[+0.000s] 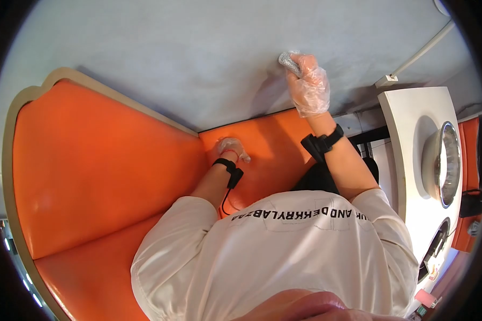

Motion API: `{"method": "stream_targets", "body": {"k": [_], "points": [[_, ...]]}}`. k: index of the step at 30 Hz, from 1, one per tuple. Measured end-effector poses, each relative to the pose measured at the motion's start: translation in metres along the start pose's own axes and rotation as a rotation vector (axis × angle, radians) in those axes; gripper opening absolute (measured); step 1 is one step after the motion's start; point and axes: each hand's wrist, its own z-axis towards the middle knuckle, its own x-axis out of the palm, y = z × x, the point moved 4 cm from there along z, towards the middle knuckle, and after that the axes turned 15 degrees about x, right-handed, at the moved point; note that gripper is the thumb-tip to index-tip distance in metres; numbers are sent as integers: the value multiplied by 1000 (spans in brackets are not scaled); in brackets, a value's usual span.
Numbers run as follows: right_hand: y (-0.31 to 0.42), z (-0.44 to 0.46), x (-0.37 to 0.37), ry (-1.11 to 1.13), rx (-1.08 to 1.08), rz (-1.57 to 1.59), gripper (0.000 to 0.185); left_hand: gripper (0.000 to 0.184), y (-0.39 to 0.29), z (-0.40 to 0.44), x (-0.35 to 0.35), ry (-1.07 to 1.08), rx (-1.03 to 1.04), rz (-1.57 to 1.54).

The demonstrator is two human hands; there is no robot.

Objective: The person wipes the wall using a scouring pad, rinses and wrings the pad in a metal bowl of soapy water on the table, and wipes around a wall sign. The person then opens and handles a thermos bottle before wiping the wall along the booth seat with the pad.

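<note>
My right hand (309, 85), in a clear plastic glove, is closed around a silver mesh scouring pad (290, 62). It is raised in front of the grey wall (171, 48), and a shadow falls on the wall beside it. Whether the pad touches the wall I cannot tell. My left hand (232, 147), also gloved in clear plastic, leans with its fingers spread on the orange padded seat (265, 142), near the corner by the backrest. A black strap with a small device is on each wrist.
An orange backrest (102, 171) with a beige frame stands at the left. To the right is a white table (407, 139) carrying a shiny metal basin (432, 163). A white socket box (386, 81) with a conduit is on the wall. Another orange seat (467, 144) lies beyond the table.
</note>
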Motion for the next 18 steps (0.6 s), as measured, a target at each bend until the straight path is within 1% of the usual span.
{"method": "stream_targets", "body": {"k": [2, 3, 4, 7, 10, 13, 16, 18], "points": [[0, 13, -18, -75, 62, -72, 27, 69, -5, -10, -5, -71, -81, -9], [2, 20, -29, -111, 95, -110, 27, 69, -4, -7, -2, -59, -73, 0], [4, 29, -44, -176, 309, -50, 26, 68, -2, -1, 1, -47, -64, 7], [-1, 63, -75, -495, 180, -51, 27, 65, -4, -6, -4, -18, -46, -27], [6, 48, -37, -388, 46, -16, 28, 63, -4, -7, -8, -3, -38, -24], [12, 6, 5, -91, -82, -146, 28, 64, -6, -19, -10, 7, -32, -58], [15, 2, 4, 97, -30, -155, 27, 69, -8, -23, -13, 13, -72, -60], [16, 18, -19, -53, 119, -23, 28, 69, -10, -22, -13, 15, -87, -15]]}}
